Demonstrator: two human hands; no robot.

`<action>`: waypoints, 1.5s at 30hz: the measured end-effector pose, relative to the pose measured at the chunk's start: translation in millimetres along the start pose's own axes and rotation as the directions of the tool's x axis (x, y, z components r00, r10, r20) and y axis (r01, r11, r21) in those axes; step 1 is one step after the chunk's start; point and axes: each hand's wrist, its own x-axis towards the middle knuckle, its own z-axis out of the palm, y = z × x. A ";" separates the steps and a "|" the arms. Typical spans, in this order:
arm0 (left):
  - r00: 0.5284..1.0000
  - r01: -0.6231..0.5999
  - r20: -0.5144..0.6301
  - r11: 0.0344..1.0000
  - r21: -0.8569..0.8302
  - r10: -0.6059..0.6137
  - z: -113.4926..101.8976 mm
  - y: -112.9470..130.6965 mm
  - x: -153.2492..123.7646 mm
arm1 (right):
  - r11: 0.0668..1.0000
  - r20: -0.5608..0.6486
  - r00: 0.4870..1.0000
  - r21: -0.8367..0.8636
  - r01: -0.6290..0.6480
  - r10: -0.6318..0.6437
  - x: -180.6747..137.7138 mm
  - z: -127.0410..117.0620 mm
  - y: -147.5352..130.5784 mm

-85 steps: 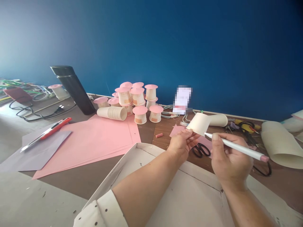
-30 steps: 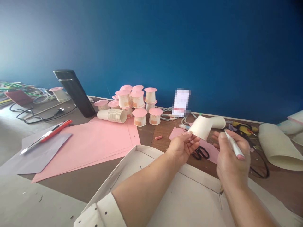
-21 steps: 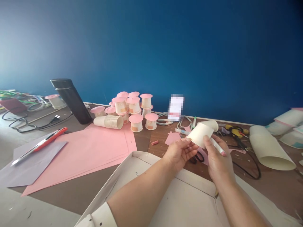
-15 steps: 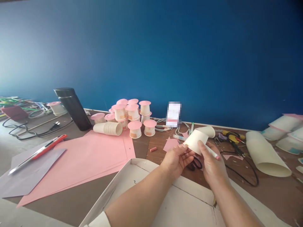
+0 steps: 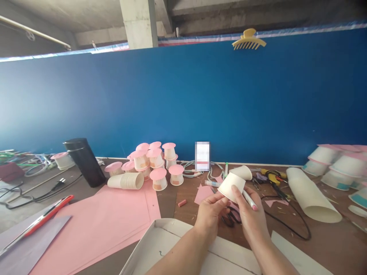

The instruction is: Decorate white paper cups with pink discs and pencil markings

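A white paper cup [image 5: 231, 185] is held upside down, slightly tilted, between my two hands above the table. My left hand [image 5: 209, 214] has its fingertips closed on the cup's rim from the left. On the other side, my right hand [image 5: 254, 215] grips the cup with its thumb on the wall. A white marker with a pink end [image 5: 250, 200] also lies in the right hand, alongside the cup. Just behind, another white paper cup [image 5: 243, 173] lies on its side. Black-handled scissors [image 5: 229, 218] are partly hidden by my hands.
Several cups with pink paper discs [image 5: 158, 179] stand stacked left of centre, beside a nested row of cups [image 5: 124, 181]. Pink paper sheets [image 5: 114, 217], a red utility knife [image 5: 43, 221] and a black flask [image 5: 87, 162] are left. A cardboard tray [image 5: 172, 250] sits in front; a larger cup stack [image 5: 312, 194] lies right.
My view has tilted up, so the table sits lower in the picture and a yellow hair claw at the wall top shows. Both hands keep hold of the cup, with little change in grip.
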 end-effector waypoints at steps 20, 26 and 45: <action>0.997 0.071 0.027 0.997 0.034 -0.072 -3.8 -4.8 7.3 | 0.984 -0.031 0.997 -0.166 0.059 -0.065 4.3 0.9 4.9; 0.995 0.095 -0.032 0.993 0.071 -0.093 -0.4 -1.6 5.3 | 0.985 0.023 0.998 -0.159 0.062 -0.059 10.3 -2.7 17.0; 0.981 -0.087 -0.170 0.995 0.042 0.093 -17.0 11.1 17.5 | 0.940 0.146 0.934 -0.053 0.336 -0.326 -16.2 8.9 -47.7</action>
